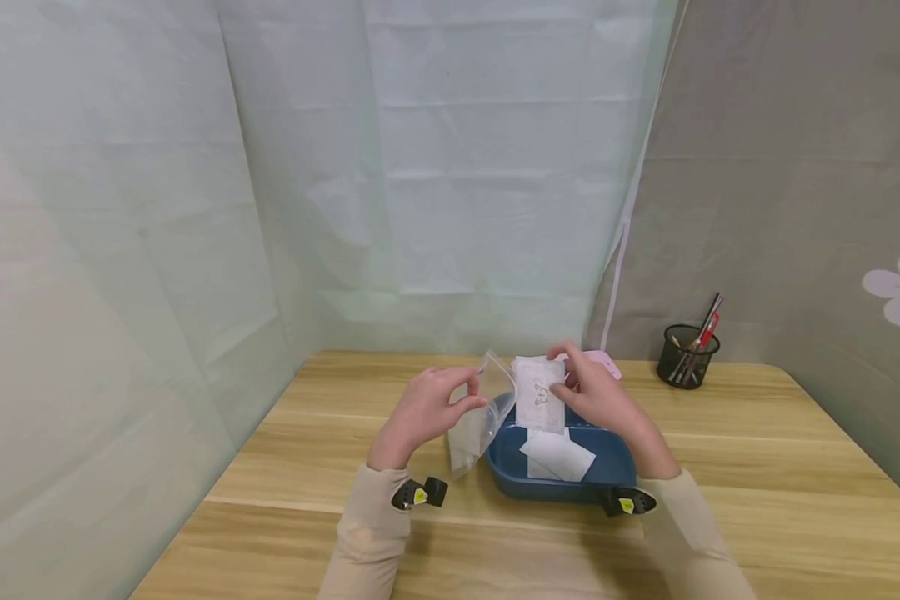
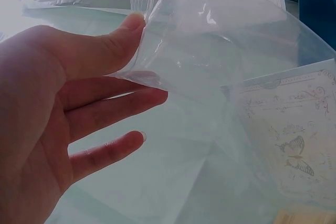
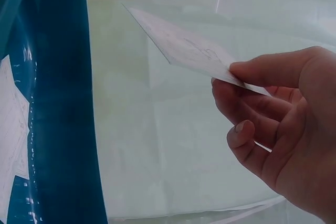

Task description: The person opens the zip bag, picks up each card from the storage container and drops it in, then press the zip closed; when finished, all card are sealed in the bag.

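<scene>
My left hand (image 1: 437, 406) pinches the edge of a clear zip bag (image 2: 210, 40) between thumb and fingers. Inside the bag, low down, lies a white card (image 2: 294, 140) printed with a butterfly. My right hand (image 1: 596, 392) holds another white butterfly card (image 1: 534, 400) between thumb and fingers, just right of the bag's mouth and above the blue tray (image 1: 510, 479). In the right wrist view this held card (image 3: 184, 45) is seen nearly edge-on. More white cards (image 1: 558, 457) lie overlapping in the tray.
A black mesh pen cup (image 1: 687, 358) with pens stands at the table's back right. Behind the tray a pink item (image 1: 606, 363) is partly hidden by my right hand. The wooden table (image 1: 300, 467) runs back to hanging cloth (image 1: 450, 167). Both wrists carry small black cameras.
</scene>
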Demonstrator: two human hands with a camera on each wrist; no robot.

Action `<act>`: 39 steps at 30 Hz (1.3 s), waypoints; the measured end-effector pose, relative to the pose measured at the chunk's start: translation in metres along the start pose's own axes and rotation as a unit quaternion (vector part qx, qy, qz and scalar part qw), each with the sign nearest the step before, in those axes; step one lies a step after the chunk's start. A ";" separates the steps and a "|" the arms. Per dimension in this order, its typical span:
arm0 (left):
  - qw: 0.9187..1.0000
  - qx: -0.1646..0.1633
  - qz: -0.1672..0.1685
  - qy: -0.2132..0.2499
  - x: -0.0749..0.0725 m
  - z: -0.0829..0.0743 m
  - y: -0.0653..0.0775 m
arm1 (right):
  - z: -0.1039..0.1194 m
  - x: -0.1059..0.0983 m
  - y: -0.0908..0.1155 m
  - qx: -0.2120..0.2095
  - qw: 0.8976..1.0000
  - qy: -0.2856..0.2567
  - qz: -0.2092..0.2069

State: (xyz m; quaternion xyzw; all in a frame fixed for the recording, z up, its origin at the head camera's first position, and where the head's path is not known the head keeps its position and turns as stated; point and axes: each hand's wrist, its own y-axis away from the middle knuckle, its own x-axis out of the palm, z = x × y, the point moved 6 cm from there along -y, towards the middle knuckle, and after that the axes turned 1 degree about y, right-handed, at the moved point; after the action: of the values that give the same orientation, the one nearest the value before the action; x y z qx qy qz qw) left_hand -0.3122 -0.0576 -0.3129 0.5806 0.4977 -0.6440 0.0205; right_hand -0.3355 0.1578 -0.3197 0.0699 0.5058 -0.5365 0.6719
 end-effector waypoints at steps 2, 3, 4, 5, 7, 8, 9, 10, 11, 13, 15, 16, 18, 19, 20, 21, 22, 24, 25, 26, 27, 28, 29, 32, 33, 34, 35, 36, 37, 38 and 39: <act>1.000 0.001 -0.003 0.002 0.000 0.000 0.000 | -0.003 0.000 0.001 0.001 1.000 0.002 -0.012; 1.000 0.001 -0.004 0.003 0.000 0.000 0.000 | -0.004 -0.001 0.002 0.002 1.000 0.003 -0.017; 1.000 0.002 -0.005 0.003 0.000 0.000 0.000 | -0.005 -0.001 0.003 0.004 1.000 0.003 -0.023; 1.000 0.003 -0.006 0.004 0.001 0.000 0.000 | -0.006 -0.001 0.003 0.008 1.000 0.003 -0.028; 1.000 0.005 -0.008 0.005 0.001 0.000 -0.001 | -0.009 -0.003 0.004 0.019 0.999 0.005 -0.039; 1.000 0.006 -0.008 0.005 0.001 0.000 -0.001 | -0.010 -0.003 0.004 0.026 0.999 0.005 -0.044; 1.000 0.006 -0.009 0.005 0.001 0.000 -0.001 | -0.011 -0.004 0.005 0.035 0.998 0.007 -0.050; 1.000 0.007 -0.009 0.004 0.001 0.000 -0.001 | -0.012 -0.005 0.005 0.045 0.997 0.006 -0.055; 1.000 0.007 -0.009 0.003 0.001 0.000 -0.001 | -0.013 -0.006 0.006 0.054 0.997 0.003 -0.060; 1.000 0.007 -0.009 0.001 0.002 0.000 -0.001 | -0.014 -0.007 0.007 0.072 0.995 -0.011 -0.068; 1.000 0.008 -0.008 -0.002 0.002 0.000 -0.001 | -0.015 -0.009 0.008 0.087 0.993 -0.026 -0.075; 1.000 0.008 -0.009 -0.002 0.003 0.000 -0.001 | -0.016 -0.010 0.008 0.093 0.992 -0.034 -0.080; 1.000 0.009 -0.010 -0.003 0.003 0.000 -0.001 | -0.018 -0.012 0.009 0.105 0.989 -0.046 -0.091; 1.000 0.010 -0.011 -0.002 0.003 0.000 -0.001 | -0.019 -0.013 0.009 0.113 0.988 -0.049 -0.097; 1.000 0.012 -0.013 -0.002 0.004 0.000 -0.001 | -0.020 -0.014 0.010 0.119 0.986 -0.052 -0.103; 1.000 0.011 -0.012 0.000 0.004 0.000 -0.002 | -0.021 -0.015 0.010 0.126 0.985 -0.055 -0.108; 1.000 0.012 -0.012 0.001 0.004 0.000 -0.002 | -0.022 -0.016 0.011 0.134 0.983 -0.059 -0.112; 1.000 0.011 -0.008 0.005 0.004 0.001 -0.002 | -0.024 -0.017 0.011 0.147 0.980 -0.070 -0.117; 1.000 0.011 -0.006 0.006 0.004 0.001 -0.002 | -0.025 -0.017 0.011 0.152 0.978 -0.074 -0.119; 1.000 0.011 -0.005 0.008 0.004 0.002 -0.002 | -0.025 -0.018 0.011 0.156 0.977 -0.074 -0.122; 1.000 0.010 -0.003 0.009 0.004 0.002 -0.002 | -0.026 -0.018 0.010 0.160 0.976 -0.074 -0.125; 1.000 0.012 -0.003 0.009 0.004 0.002 -0.002 | -0.027 -0.019 0.010 0.163 0.975 -0.073 -0.130; 1.000 0.012 -0.003 0.010 0.004 0.002 -0.002 | -0.027 -0.020 0.010 0.165 0.974 -0.069 -0.136; 1.000 0.015 -0.005 0.009 0.003 0.003 -0.003 | -0.027 -0.023 0.011 0.163 0.973 -0.051 -0.154; 1.000 0.016 -0.007 0.009 0.003 0.003 -0.003 | -0.027 -0.025 0.012 0.156 0.973 -0.045 -0.162; 1.000 0.017 -0.007 0.010 0.003 0.003 -0.003 | -0.026 -0.027 0.012 0.148 0.973 -0.040 -0.172; 1.000 0.016 -0.007 0.010 0.002 0.003 -0.003 | -0.025 -0.028 0.012 0.139 0.973 -0.033 -0.182; 1.000 0.016 -0.007 0.010 0.002 0.003 -0.003 | -0.024 -0.030 0.013 0.132 0.972 -0.027 -0.192; 1.000 0.016 -0.007 0.010 0.002 0.004 -0.003 | -0.023 -0.031 0.013 0.127 0.971 -0.018 -0.201; 1.000 0.015 -0.006 0.012 0.002 0.004 -0.003 | -0.023 -0.032 0.014 0.123 0.970 -0.014 -0.207; 1.000 0.015 -0.007 0.011 0.002 0.004 -0.003 | -0.022 -0.033 0.014 0.122 0.970 -0.008 -0.212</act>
State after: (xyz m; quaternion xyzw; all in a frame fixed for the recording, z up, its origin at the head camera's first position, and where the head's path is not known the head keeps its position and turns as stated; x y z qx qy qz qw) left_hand -0.3181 -0.0577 -0.3134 0.5847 0.4925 -0.6446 0.0019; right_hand -0.3349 0.1991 -0.3115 0.0385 0.4342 -0.7249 0.5333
